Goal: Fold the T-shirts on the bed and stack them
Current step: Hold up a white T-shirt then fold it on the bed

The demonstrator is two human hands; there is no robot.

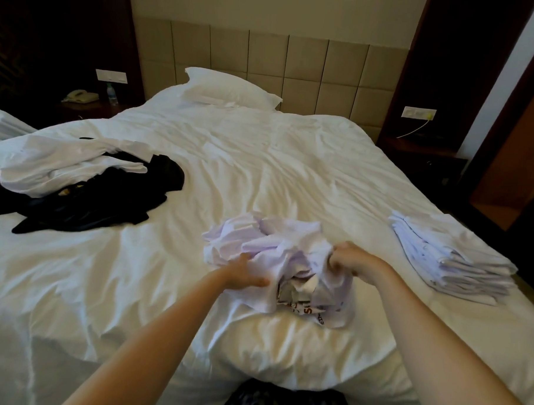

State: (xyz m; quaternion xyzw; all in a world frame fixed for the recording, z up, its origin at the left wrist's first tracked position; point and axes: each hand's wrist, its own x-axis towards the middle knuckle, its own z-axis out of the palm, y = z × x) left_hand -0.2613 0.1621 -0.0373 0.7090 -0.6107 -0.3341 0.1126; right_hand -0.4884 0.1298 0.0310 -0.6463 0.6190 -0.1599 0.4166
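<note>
A crumpled white T-shirt (276, 251) with dark print lies bunched on the white bed (261, 165) in front of me. My left hand (244, 271) grips its left side, with the fingers partly buried in the cloth. On its right side, my right hand (346, 259) is a closed fist clutching a bunch of the fabric. A stack of folded white T-shirts (450, 256) rests near the bed's right edge. At the left lies a loose heap of white T-shirts (68, 163) and black T-shirts (106, 201).
A pillow (228, 87) lies at the padded headboard. A nightstand at the left carries a phone (80, 96) and a water bottle (112, 94). A second nightstand (421, 151) stands at the right. Dark patterned cloth (284, 402) shows at the bottom edge.
</note>
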